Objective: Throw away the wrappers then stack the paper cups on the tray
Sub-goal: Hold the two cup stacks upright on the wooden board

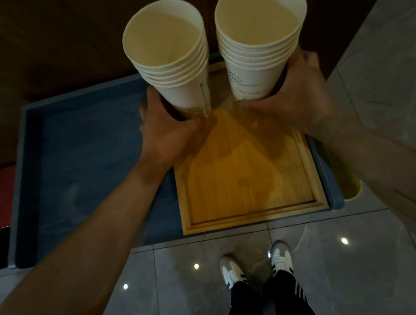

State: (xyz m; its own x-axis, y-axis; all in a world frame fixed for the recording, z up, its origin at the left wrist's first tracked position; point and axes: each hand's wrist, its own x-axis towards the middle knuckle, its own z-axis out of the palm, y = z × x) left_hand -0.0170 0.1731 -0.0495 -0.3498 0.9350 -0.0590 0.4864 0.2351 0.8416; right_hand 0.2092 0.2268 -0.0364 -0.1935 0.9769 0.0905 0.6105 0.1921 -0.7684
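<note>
Left hand (171,133) clasps the base of the left cup stack (171,63); right hand (292,96) clasps the base of the right cup stack (262,38). Both stacks upright, mouths open, side by side, apart, at the far end of the wooden tray (248,183). Whether their bases touch the tray cannot be told. Tray sits on the blue bench (88,159). Grey tiled floor (184,295) and shoes (258,265) below.

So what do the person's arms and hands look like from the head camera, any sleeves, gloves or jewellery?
Both forearms are bare right up to the frame edge, with no sleeves in view. The left hand and the right hand are ungloved, and no watch, ring or bracelet can be seen on either. The dim light hides finer detail.
</note>
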